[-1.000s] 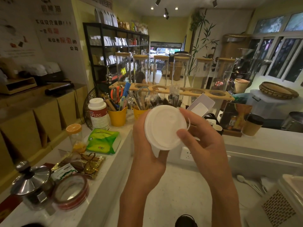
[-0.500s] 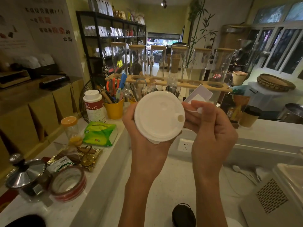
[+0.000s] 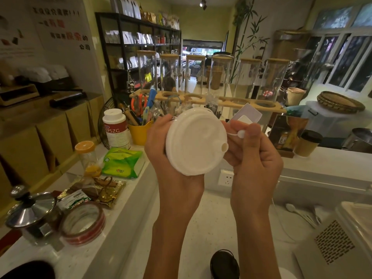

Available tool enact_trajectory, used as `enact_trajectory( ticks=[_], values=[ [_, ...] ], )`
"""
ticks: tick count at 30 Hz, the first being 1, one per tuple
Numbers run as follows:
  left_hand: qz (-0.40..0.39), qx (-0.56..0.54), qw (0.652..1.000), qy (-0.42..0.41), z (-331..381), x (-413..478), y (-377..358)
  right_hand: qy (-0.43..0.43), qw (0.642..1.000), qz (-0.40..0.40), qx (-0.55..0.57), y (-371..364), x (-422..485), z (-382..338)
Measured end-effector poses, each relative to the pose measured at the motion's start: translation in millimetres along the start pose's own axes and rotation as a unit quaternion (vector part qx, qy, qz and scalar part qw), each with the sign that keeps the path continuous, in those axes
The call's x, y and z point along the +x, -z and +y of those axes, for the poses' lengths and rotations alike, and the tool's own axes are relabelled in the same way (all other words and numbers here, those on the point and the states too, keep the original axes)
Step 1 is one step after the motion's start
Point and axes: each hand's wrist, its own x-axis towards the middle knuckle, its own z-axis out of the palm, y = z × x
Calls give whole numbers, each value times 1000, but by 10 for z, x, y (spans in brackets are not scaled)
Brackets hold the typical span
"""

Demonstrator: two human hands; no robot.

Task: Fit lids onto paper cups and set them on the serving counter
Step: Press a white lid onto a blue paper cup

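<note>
A round white lid [image 3: 196, 141] with a small sip hole at its right edge is held up in front of me, its top facing the camera. My left hand [image 3: 161, 150] grips it from the left and behind. My right hand [image 3: 251, 150] pinches the lid's small white plug [image 3: 241, 134], which hangs from the lid by a thin strap. A brown paper cup with a black lid [image 3: 308, 142] stands on the white serving counter [image 3: 326, 164] at the right. A black lid [image 3: 224, 263] lies low in the middle, partly cut off.
The left counter [image 3: 128, 198] holds a steel pot [image 3: 30, 214], a tape roll [image 3: 83, 223], a green tissue pack [image 3: 122, 162], a white canister [image 3: 115, 128] and a yellow tool cup [image 3: 140, 132]. Tall glass jars in a wooden rack [image 3: 211, 98] stand behind.
The lid has turned from edge-on to facing me, showing its sip hole. My right hand has pulled the plug away from the lid's right edge on its strap.
</note>
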Motion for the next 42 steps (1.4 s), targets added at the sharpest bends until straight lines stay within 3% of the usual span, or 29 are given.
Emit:
enact_trajectory(
  ticks=[5, 8, 11, 13, 17, 22, 29, 34, 42],
  values=[
    [-6, 199, 978, -61, 85, 27, 11, -54, 998, 29, 17, 8, 26, 54],
    [-15, 238, 971, 24, 196, -11, -18, -50, 998, 33, 12, 9, 48, 41],
    [-17, 64, 980, 190, 258, -29, -65, -35, 999, 25, 8, -14, 57, 8],
    [-23, -92, 951, 295, 228, -32, -74, -12, 1000, 9, -6, -53, 56, -7],
    [-51, -185, 912, 363, 62, -61, -37, 13, 999, -20, -31, -103, 48, -18],
    [-31, -143, 938, 316, -8, -63, -14, -7, 999, -32, -25, -71, 46, 47],
    [-28, 67, 986, 148, 12, -78, 5, 12, 999, -9, -49, -23, 69, 108],
    [-34, 210, 975, 62, 56, -66, 17, 37, 996, -9, -77, 25, 95, 121],
    [-40, 271, 961, 33, 108, -60, -9, 59, 994, -19, -93, 81, 126, 114]
  ],
)
